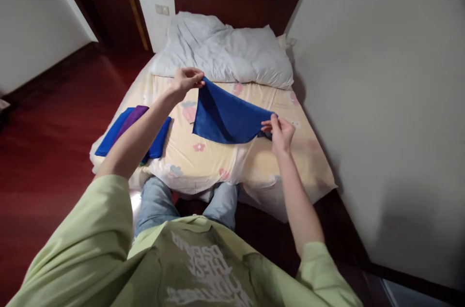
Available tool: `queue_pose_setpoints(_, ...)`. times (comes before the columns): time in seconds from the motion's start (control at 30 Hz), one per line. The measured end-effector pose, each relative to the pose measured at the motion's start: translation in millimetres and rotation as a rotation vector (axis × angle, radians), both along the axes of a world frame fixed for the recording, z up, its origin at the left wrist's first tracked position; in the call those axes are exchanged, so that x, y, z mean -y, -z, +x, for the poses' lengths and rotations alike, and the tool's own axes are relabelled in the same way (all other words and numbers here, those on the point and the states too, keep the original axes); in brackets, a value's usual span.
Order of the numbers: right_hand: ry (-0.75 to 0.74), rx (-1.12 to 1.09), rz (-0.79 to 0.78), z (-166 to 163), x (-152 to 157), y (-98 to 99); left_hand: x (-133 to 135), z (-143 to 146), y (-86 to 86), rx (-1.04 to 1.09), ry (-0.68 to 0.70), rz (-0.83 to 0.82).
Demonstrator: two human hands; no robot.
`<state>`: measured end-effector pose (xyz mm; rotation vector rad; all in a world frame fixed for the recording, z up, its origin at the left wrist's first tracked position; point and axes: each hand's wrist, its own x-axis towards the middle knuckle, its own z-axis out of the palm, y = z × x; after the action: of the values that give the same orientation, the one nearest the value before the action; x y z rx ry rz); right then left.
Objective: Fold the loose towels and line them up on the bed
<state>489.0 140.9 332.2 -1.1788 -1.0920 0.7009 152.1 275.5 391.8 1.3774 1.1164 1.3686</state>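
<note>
Floral bedsheet (218, 161) under a dark blue cloth (225, 118) held up by two corners
Left hand (186, 79) pinches the far corner, right hand (280, 132) pinches the near corner; folded cloths (123, 128) lie left

At centre frame, the left hand (186, 79) and right hand (280, 131) each pinch a corner of a blue cloth (225, 115) above the bed (203, 161); folded blue and purple cloths (127, 128) lie at left, pillow (221, 50) above.
</note>
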Motion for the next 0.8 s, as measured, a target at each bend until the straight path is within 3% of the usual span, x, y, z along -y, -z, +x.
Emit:
queue_pose_setpoints(0.13,-0.037,0.031,0.083,-8.9,-23.8,-62.0,30.9,-29.5,-52.6,0.032,-0.045,0.102)
queue_pose_setpoints(0.27,-0.09,-0.002,0.086,-20.8,-25.4,-92.6,56.5,-54.6,-73.8,0.013,-0.064,0.161)
queue_pose_setpoints(0.53,-0.215,-0.122,-0.016,-37.4,-11.3,-104.4,100.7,-89.5,-68.0,0.006,-0.1,0.128)
queue_pose_setpoints(0.8,-0.262,-0.225,-0.227,-40.2,54.1,-84.2,177.9,-118.4,-38.3,-0.01,-0.005,-0.068)
